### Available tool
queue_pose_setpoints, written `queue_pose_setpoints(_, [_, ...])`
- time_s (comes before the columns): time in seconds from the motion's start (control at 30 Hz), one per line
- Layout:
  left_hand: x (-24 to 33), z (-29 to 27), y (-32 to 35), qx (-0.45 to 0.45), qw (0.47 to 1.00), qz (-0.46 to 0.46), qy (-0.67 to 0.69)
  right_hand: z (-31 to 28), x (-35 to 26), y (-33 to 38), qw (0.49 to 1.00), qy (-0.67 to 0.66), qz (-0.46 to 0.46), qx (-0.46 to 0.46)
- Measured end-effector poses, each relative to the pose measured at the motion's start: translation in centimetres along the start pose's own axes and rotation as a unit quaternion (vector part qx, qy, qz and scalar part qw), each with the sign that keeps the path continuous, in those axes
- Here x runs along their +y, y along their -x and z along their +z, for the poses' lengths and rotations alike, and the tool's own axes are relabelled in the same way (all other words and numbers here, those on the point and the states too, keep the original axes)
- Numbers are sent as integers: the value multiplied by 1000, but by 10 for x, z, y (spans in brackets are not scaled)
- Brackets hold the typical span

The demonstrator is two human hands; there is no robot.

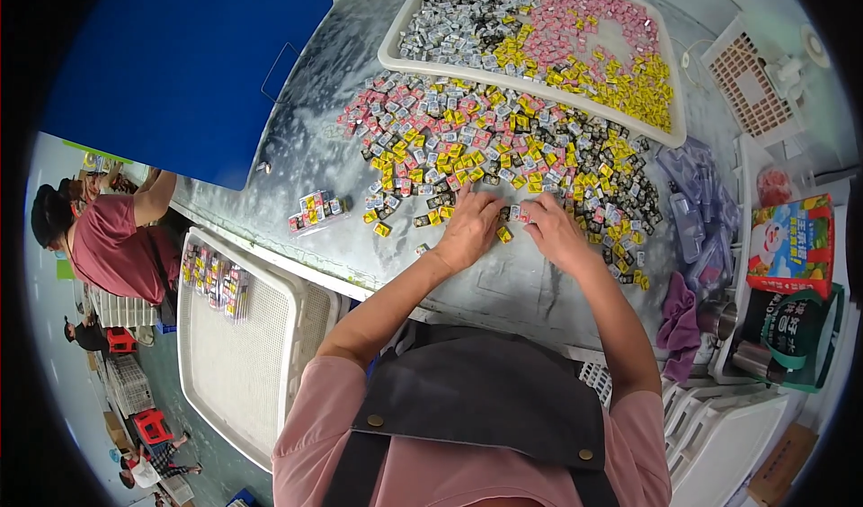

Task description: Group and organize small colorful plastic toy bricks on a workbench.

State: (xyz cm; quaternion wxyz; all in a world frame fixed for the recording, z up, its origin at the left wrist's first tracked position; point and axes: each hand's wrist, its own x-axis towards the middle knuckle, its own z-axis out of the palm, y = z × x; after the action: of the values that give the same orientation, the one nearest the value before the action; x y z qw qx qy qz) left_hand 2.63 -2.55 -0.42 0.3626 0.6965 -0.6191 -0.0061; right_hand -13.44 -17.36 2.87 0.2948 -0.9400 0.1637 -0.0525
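On the grey table a wide heap of small printed blocks (pixel 485 134) spreads out in pink, yellow, black and white. At its near edge my left hand (pixel 469 228) and my right hand (pixel 556 235) face each other, fingers bent inward. Between their fingertips is a short row of small blocks (pixel 516 213), dark at one end and pink and white beside it. Just below the row lies a loose yellow block (pixel 504 235). Left of the heap rests a clear plastic pack (pixel 317 223) filled with rows of the same blocks.
Behind the heap stands a white tray (pixel 539 83) of blocks grouped by colour. Clear plastic packs (pixel 690 224) and a purple cloth (pixel 680 323) lie at right. A white mesh tray (pixel 235 363) holds filled packs at lower left. A blue panel (pixel 189 66) rises near a person (pixel 117 246).
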Motion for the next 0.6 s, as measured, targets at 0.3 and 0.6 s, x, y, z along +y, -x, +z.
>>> queue_pose_setpoints(0.3, [23, -18, 21, -102, 993, 43, -51, -4, -6, -4, 999, -19, 40, -16])
queue_pose_setpoints(0.6, [1, -20, 20, -29, 994, -10, -107, 0, -2, -6, 999, -31, 31, -4])
